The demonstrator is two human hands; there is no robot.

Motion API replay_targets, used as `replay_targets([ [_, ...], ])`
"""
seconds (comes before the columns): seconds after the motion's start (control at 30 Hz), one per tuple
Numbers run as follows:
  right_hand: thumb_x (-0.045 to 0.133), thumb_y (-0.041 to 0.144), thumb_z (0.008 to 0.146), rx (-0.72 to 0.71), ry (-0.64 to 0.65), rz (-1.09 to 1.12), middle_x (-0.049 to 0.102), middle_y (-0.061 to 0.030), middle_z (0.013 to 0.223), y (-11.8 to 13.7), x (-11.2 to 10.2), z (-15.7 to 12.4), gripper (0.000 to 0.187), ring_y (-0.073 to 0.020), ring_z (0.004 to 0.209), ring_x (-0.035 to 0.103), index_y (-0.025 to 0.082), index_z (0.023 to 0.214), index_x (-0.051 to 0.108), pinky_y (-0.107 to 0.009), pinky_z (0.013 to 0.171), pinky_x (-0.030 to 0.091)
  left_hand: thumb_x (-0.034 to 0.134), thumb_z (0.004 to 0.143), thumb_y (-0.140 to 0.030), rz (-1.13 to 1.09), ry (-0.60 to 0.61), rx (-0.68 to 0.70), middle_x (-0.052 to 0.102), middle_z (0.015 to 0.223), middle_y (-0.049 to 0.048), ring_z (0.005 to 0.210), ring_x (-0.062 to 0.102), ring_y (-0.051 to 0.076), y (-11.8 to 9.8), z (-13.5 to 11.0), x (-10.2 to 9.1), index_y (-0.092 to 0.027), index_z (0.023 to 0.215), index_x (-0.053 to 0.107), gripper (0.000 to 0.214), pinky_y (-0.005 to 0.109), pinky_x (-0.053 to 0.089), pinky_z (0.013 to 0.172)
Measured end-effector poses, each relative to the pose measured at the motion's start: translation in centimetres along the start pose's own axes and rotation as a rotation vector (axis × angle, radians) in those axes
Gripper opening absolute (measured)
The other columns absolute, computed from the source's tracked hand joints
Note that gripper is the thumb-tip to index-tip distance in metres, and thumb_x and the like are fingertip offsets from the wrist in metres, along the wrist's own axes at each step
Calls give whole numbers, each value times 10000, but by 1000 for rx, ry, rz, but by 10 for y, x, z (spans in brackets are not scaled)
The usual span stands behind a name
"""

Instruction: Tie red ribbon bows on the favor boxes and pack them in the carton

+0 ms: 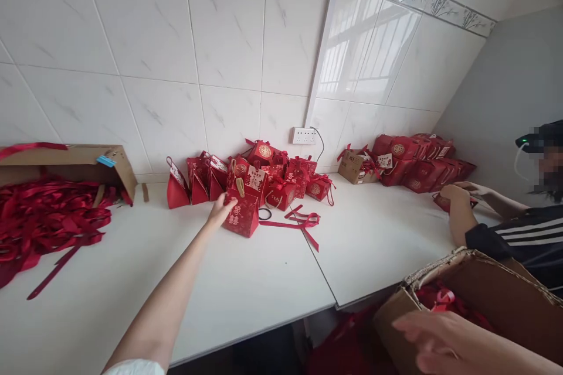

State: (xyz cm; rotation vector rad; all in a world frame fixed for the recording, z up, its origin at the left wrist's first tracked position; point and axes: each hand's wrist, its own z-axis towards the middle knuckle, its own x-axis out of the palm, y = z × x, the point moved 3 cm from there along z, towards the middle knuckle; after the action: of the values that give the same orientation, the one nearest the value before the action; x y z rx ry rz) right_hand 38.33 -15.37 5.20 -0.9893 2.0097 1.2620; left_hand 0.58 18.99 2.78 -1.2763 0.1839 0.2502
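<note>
My left hand (222, 209) reaches far across the white table (246, 287) and grips the side of a red pyramid-shaped gift box (241, 215) with a gold tag, standing in front of a heap of like boxes (281, 179) against the tiled wall. My right hand (433, 334) lies low at the right, fingers stretched flat over the rim of a brown cardboard carton (492, 299) that holds red items. A loose red ribbon (299, 221) lies just right of the held box.
A tipped carton (70, 164) at the left spills a mass of red ribbons (44, 217). Another stack of red boxes (417, 164) sits at the back right. A co-worker in a striped top (523, 234) works at the right edge. A wall socket (303, 135) is behind the heap.
</note>
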Motion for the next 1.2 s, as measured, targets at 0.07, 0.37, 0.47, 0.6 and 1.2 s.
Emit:
replay_targets([
  [0.07, 597, 398, 753, -174, 70, -59, 671, -120, 1032, 55, 3, 18, 290, -248, 930, 658, 401, 1036, 661, -394, 841, 510, 601, 703, -379, 19, 109, 19, 673, 871, 85, 828, 643, 243, 2, -18, 3, -153, 888, 559, 295, 371, 523, 757],
  [0.37, 606, 284, 831, -876, -562, -67, 558, -123, 1173, 198, 49, 120, 300, -273, 1085, 568, 229, 1121, 551, -453, 872, 508, 547, 804, -436, 100, 367, 185, 585, 853, 12, 795, 595, 167, -22, -139, -9, -200, 853, 528, 241, 299, 484, 773],
  [0.47, 555, 238, 861, -969, -634, 44, 586, -93, 1054, 210, 71, 130, 203, -219, 979, 600, 224, 1063, 545, -384, 797, 539, 504, 848, -393, 94, 381, 219, 589, 899, 21, 822, 601, 161, -31, -152, -13, -204, 920, 502, 202, 286, 485, 755],
  [0.6, 477, 165, 875, -989, -733, 127, 612, -62, 886, 213, 90, 131, 173, -197, 838, 607, 229, 1016, 553, -349, 717, 536, 497, 858, -355, -15, 219, 269, 612, 908, 24, 842, 616, 150, -42, -150, -12, -210, 911, 438, 165, 264, 493, 748],
  [1.2, 454, 213, 885, -942, -830, 236, 620, -47, 801, 212, 101, 143, 138, -197, 751, 585, 248, 948, 572, -360, 679, 515, 410, 851, -111, 167, 214, 624, 597, 1182, 48, 1114, 567, 162, -54, -147, -1, -231, 1251, 517, 431, 282, 489, 922],
])
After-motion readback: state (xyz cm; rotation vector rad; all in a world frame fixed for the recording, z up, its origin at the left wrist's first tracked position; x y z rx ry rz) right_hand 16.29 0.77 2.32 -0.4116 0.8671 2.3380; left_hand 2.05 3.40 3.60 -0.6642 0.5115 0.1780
